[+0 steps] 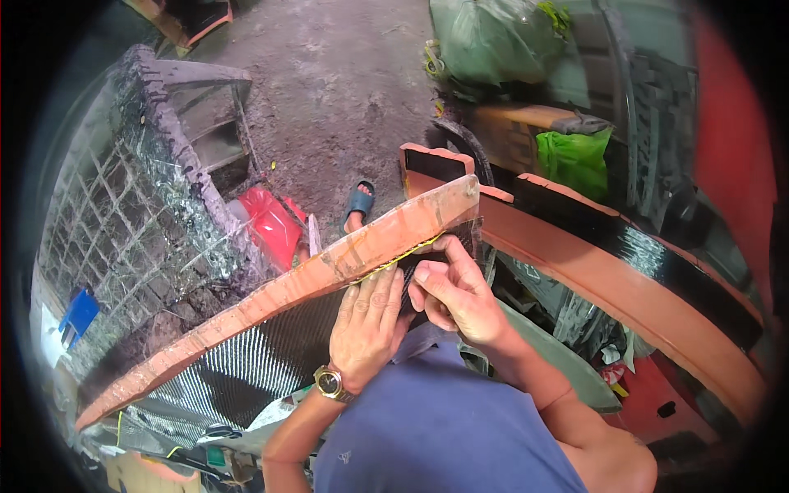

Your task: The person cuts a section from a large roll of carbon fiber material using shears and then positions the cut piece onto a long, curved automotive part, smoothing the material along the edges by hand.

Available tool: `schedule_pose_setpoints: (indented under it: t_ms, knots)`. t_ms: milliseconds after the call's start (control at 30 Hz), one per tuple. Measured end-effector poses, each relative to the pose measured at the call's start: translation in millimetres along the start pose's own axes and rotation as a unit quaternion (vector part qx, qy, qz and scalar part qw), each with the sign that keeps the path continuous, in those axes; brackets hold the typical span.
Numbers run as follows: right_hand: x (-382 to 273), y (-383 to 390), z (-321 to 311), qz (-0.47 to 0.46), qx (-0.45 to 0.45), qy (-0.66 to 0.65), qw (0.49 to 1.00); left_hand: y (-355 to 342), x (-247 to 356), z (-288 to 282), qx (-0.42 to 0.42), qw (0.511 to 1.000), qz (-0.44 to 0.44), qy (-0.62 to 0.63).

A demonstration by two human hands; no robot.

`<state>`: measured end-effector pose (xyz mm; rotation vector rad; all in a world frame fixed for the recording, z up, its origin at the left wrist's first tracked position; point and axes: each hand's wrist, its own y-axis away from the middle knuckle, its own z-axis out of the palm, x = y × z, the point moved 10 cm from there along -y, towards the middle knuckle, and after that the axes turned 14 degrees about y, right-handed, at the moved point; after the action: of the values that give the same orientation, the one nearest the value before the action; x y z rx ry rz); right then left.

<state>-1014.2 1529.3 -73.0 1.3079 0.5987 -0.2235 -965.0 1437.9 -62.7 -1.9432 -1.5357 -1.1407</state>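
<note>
A long pink mould piece (312,273) runs diagonally in front of me, with dark woven sheet (238,374) along its underside and a thin yellow strip (386,265) at the seam. My left hand (366,324) lies with straightened fingers on the woven sheet, fingertips against the seam, a watch on the wrist. My right hand (450,296) is beside it, index finger bent up to the yellow strip near the piece's right end, thumb and other fingers curled. Whether anything is inside those curled fingers is hidden.
Curved pink-and-black pieces (600,292) stand at right, below a green bag (571,164) and a large translucent bag (493,37). A crusted lattice frame (140,230) and red plastic (271,226) are left. A sandalled foot (358,205) rests on the stained floor (337,99).
</note>
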Motion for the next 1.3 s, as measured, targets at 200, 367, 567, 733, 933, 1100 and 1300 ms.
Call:
schedule_pose_setpoints:
  t_ms: [200,367,567,733,933,1100,1300]
  knots:
    - [-7,-1,3,-0.016,-0.008,-0.006,1.000,-1,1,1,0.009,1.000,-0.003,-0.018]
    - [-14,18,-21,0.001,-0.001,0.058,0.998,-1,-1,6,-0.008,0.999,-0.008,-0.039]
    - [-55,59,-105,-0.213,0.310,0.349,0.858,-9,13,9,-0.029,0.997,0.016,-0.066]
    - [-49,48,-99,-0.245,0.292,0.359,0.852,-38,32,19,-0.040,0.997,0.040,-0.061]
    - [-35,58,-85,-0.253,0.270,0.463,0.805,-37,32,23,-0.020,0.994,0.038,-0.097]
    - [-43,78,-33,-0.372,0.283,0.523,0.713,-39,31,26,-0.019,0.990,0.040,-0.131]
    - [-37,68,-24,-0.337,0.280,0.525,0.730,-38,33,26,-0.007,0.989,0.044,-0.144]
